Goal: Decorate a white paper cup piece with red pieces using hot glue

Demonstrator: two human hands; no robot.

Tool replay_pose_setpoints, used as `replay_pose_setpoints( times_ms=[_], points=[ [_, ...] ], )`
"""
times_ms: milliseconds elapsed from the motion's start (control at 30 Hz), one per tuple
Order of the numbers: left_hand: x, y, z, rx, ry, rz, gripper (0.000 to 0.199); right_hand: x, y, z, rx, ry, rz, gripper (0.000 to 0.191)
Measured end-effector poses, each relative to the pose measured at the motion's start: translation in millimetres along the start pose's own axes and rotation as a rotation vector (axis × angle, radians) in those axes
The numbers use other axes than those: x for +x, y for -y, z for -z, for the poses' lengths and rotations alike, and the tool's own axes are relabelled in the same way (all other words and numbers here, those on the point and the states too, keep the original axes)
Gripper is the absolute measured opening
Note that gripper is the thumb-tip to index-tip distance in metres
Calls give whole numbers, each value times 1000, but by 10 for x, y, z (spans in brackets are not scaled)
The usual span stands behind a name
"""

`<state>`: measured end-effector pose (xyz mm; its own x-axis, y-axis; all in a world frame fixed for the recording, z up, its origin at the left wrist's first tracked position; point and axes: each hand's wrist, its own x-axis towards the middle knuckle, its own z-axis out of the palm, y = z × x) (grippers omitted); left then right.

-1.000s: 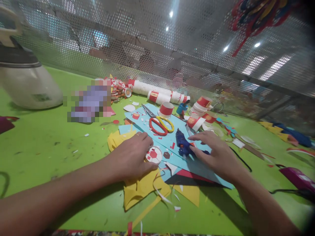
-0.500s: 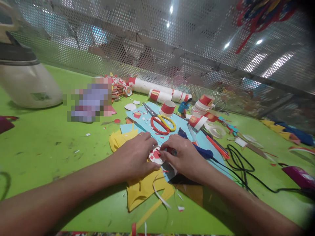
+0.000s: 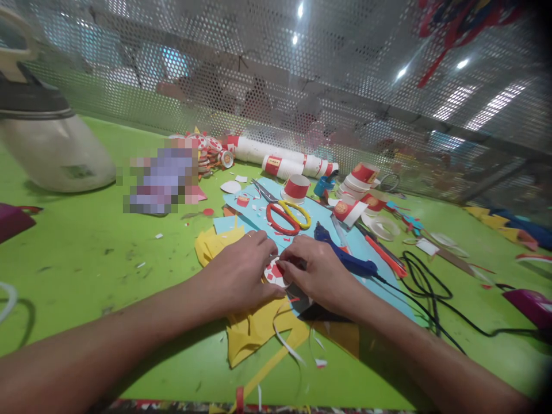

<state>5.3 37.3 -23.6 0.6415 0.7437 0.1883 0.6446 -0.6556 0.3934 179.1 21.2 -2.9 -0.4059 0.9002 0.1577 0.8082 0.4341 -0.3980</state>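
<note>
A small white disc with red patches (image 3: pixel 275 275) sits between the two hands, over the yellow paper (image 3: pixel 248 339) and light blue sheets (image 3: pixel 388 293) in the middle of the tabletop (image 3: pixel 77 282). The left hand (image 3: pixel 244 273) grips its near-left edge, fingers curled round the far side and thumb along the near one. The right hand (image 3: pixel 323 273) comes in from the other side, with thumb and forefinger drawn together at the disc's right edge; whether they pinch a loose piece I cannot tell.

Just beyond the hands lie scissors (image 3: pixel 273 200) with one red and one yellow handle, blades pointing away to the left. A blue glue gun (image 3: pixel 356 263) rests right beside the right hand, its black cord (image 3: pixel 390 283) looping off to the right, and an orange-handled tool (image 3: pixel 383 253) lies next to it. Behind the scissors stands a red and white paper cup (image 3: pixel 296 188). Farther back, a long row of nested cups (image 3: pixel 276 152) lies on its side before a perforated metal screen (image 3: pixel 207 52). A large pale jug (image 3: pixel 52 155) stands at far left.
</note>
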Motion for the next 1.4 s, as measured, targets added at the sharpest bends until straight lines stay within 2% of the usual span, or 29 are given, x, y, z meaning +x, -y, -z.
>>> replay_pose_setpoints(
  times_ms=[233, 533, 1400],
  points=[
    [10, -5, -18, 18, -23, -5, 28, 3, -14, -25, 55, -21, -29, 15],
    [11, -30, 3, 28, 2, 11, 26, 31, -33, -32, 143, -22, -89, 21],
    [4, -49, 7, 65, 11, 29, 31, 33, -24, -122, 77, -113, -104, 17]
  ],
)
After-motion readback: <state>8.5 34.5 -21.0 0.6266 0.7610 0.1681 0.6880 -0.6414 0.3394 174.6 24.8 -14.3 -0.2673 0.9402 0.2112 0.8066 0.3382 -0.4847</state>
